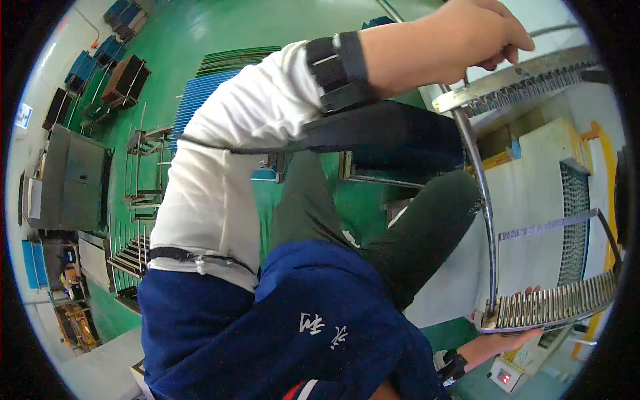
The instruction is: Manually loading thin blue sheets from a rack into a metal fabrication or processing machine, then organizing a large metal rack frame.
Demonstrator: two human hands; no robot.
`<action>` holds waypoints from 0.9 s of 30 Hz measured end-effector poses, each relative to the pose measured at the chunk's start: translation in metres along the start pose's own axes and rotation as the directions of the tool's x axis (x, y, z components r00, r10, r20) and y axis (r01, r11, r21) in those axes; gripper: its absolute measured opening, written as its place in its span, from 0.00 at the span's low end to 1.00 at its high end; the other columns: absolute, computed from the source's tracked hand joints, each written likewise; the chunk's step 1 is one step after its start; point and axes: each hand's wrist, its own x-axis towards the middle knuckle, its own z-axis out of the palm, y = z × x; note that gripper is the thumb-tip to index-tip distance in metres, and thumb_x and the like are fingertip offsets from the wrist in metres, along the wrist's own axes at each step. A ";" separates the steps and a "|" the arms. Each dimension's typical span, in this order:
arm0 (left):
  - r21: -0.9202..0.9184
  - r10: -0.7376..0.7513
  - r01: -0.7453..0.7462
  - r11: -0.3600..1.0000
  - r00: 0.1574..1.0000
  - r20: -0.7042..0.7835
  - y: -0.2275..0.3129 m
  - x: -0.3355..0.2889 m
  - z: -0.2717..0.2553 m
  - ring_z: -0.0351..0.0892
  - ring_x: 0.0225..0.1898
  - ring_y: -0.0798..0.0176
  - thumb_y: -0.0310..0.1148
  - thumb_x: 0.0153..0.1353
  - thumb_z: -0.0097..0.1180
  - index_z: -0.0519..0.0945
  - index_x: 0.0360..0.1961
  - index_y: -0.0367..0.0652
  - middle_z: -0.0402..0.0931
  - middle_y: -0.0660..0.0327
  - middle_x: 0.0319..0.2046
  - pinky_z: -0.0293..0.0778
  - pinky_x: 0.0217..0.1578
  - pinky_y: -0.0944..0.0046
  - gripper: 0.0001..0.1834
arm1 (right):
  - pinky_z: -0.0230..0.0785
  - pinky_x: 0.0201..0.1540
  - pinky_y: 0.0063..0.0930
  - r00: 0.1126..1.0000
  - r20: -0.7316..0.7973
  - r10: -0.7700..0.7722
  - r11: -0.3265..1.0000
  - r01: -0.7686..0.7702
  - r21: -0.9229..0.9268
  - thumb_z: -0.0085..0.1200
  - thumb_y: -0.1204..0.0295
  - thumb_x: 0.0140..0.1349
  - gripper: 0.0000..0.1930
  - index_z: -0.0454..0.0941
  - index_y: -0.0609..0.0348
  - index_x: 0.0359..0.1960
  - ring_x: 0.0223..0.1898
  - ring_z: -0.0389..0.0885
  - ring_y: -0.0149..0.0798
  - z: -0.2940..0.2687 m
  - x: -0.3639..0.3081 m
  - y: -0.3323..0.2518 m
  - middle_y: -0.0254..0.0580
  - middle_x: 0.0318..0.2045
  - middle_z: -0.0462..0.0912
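A metal rack frame stands on my right, with a toothed upper bar [533, 87], a slotted lower bar [560, 301] and a bent metal rod [481, 180] joining them. My left hand [483, 37] is above the upper bar, its fingers curled down and pressed together; what they hold, if anything, is hidden. From below, my right hand [503, 343] grips the slotted lower bar, with fingertips showing behind it. Between the bars runs a thin pale strip [550, 225].
A pale machine [533, 200] with a bristly dark strip stands behind the rack. A dark blue bin [400, 150] is in front of my legs. Metal stands [143, 167], a grey cabinet [73, 177] and blue slatted stacks [207, 100] occupy the green floor [227, 30] to the left.
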 end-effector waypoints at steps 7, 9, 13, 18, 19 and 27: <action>0.312 0.074 -0.010 0.950 0.978 -0.195 0.058 -0.045 -0.070 0.62 0.19 0.76 0.31 0.64 0.51 0.76 0.36 0.37 0.67 0.68 0.21 0.58 0.19 0.76 0.07 | 0.60 0.63 0.46 0.961 0.217 0.169 0.951 -0.217 0.221 0.26 0.36 0.64 0.43 0.47 0.58 0.70 0.66 0.60 0.52 0.074 0.051 0.018 0.55 0.68 0.54; 0.372 0.131 -0.063 0.926 0.978 -0.160 0.062 -0.053 -0.099 0.58 0.18 0.77 0.30 0.67 0.47 0.76 0.36 0.38 0.64 0.70 0.20 0.54 0.17 0.75 0.07 | 0.59 0.63 0.46 0.946 0.289 0.146 0.954 -0.212 0.211 0.26 0.37 0.65 0.42 0.47 0.57 0.70 0.66 0.59 0.52 0.099 0.053 0.029 0.55 0.68 0.54; 0.233 0.060 0.022 0.972 0.939 -0.338 0.072 -0.069 -0.136 0.54 0.17 0.77 0.31 0.68 0.46 0.75 0.34 0.38 0.59 0.72 0.18 0.50 0.18 0.73 0.08 | 0.60 0.63 0.46 0.895 0.420 0.149 0.950 -0.247 0.191 0.28 0.38 0.65 0.41 0.49 0.58 0.70 0.64 0.62 0.53 0.155 0.055 0.033 0.56 0.67 0.56; 0.397 0.066 0.143 0.906 0.881 -0.468 0.046 -0.102 -0.211 0.66 0.22 0.76 0.34 0.63 0.53 0.78 0.35 0.41 0.69 0.70 0.22 0.61 0.22 0.76 0.07 | 0.63 0.60 0.43 0.751 0.609 0.255 0.891 -0.427 0.153 0.30 0.40 0.66 0.40 0.51 0.59 0.69 0.62 0.66 0.52 0.201 0.068 0.067 0.56 0.64 0.62; 0.286 0.050 0.146 0.947 0.812 -0.581 0.033 -0.104 -0.216 0.56 0.18 0.78 0.34 0.63 0.52 0.76 0.32 0.42 0.61 0.73 0.19 0.50 0.19 0.75 0.07 | 0.63 0.60 0.42 0.705 0.662 0.254 0.884 -0.446 0.136 0.32 0.41 0.67 0.39 0.51 0.57 0.69 0.61 0.67 0.51 0.204 0.069 0.067 0.55 0.64 0.62; -0.016 -0.181 0.258 0.966 0.631 -0.754 -0.009 -0.116 -0.276 0.59 0.19 0.78 0.37 0.61 0.56 0.78 0.32 0.44 0.65 0.74 0.19 0.52 0.20 0.76 0.09 | 0.64 0.58 0.40 0.704 0.575 0.417 0.861 -0.509 0.000 0.33 0.41 0.66 0.37 0.54 0.56 0.68 0.59 0.68 0.49 0.246 0.067 0.086 0.52 0.63 0.65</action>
